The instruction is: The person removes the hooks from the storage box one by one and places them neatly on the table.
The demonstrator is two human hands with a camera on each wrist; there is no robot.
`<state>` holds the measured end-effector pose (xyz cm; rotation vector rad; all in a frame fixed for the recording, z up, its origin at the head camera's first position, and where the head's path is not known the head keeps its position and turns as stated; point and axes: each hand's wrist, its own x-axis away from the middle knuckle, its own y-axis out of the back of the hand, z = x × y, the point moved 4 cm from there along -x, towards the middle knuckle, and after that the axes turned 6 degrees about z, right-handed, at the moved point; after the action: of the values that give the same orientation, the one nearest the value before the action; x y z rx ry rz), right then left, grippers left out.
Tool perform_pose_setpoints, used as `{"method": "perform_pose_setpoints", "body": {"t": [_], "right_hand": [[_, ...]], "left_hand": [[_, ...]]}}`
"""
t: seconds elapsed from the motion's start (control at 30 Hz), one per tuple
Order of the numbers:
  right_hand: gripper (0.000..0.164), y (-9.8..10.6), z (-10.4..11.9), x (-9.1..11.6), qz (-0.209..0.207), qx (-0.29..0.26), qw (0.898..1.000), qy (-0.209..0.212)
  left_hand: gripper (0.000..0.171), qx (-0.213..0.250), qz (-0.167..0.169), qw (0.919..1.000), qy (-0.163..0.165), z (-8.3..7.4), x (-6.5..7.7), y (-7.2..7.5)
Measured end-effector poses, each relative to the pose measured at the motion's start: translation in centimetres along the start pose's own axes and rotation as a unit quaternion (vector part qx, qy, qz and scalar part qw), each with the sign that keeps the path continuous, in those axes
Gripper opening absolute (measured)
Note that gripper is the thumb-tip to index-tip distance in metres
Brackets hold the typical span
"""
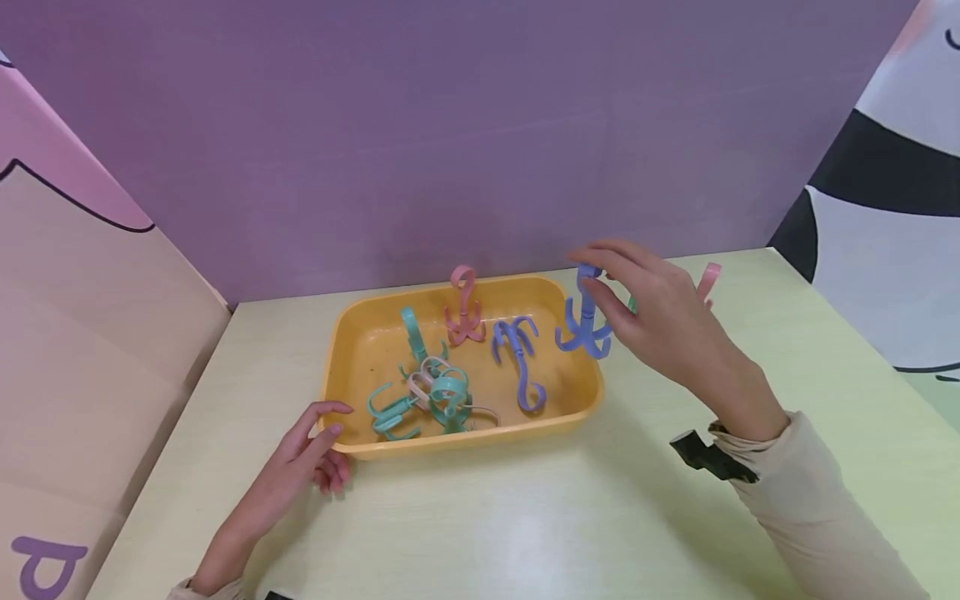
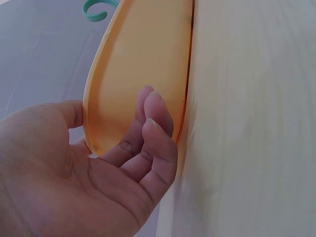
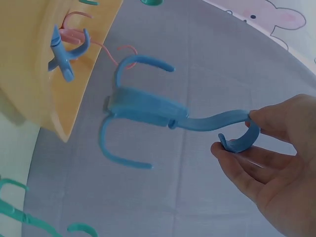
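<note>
Blue hook (image 1: 585, 321) held up by yellow tray (image 1: 487, 440)

Right hand (image 1: 663, 321) pinches its curled top between thumb and fingers — prongs down, in the air at the tray's right end. Left hand (image 1: 306, 454) grips the near left corner, lower fingers curled outside the wall. Inside: second blue hook (image 1: 519, 358), pink hook (image 1: 466, 304), a teal cluster (image 1: 448, 389).

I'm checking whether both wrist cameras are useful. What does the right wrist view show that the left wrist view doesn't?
Only right wrist: the right hand holding a blue hook by its curved end, a second blue hook and a pink hook in the yellow tray, and a cartoon face.
Only left wrist: the left hand at the tray's edge.
Both: the tray, pale tabletop, purple backdrop and at least one green hook.
</note>
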<state>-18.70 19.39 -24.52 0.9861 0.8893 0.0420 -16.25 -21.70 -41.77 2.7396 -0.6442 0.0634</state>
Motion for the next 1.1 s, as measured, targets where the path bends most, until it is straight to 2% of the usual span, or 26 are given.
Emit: {"method": "perform_pose_setpoints", "body": {"t": [0.2,0.4,0.6,0.83,1.1], "right_hand": [[0.035,0.8,0.6,0.7,0.007,0.018,1.000,0.017],[0.041,1.5,0.7,1.7,-0.019,0.010,0.999,0.033],[0.040,2.0,-0.3,2.2,-0.040,0.017,0.999,0.032],[0.039,4.2,-1.9,2.4,-0.057,0.047,0.997,-0.009],[0.034,6.4,-3.9,2.9,-0.098,0.057,0.993,-0.045]], "left_hand": [[0.040,0.003,-0.001,1.0000,0.004,0.3,0.1,0.0],[0.039,0.002,0.003,1.0000,-0.001,0.1,-0.1,-0.1],[0.040,0.003,0.009,0.9999,-0.008,0.1,-0.3,-0.2],[0.040,-0.005,-0.002,1.0000,0.002,-0.1,0.1,-0.1],[0.039,-0.007,-0.004,1.0000,0.005,-0.3,0.1,-0.2]]}}
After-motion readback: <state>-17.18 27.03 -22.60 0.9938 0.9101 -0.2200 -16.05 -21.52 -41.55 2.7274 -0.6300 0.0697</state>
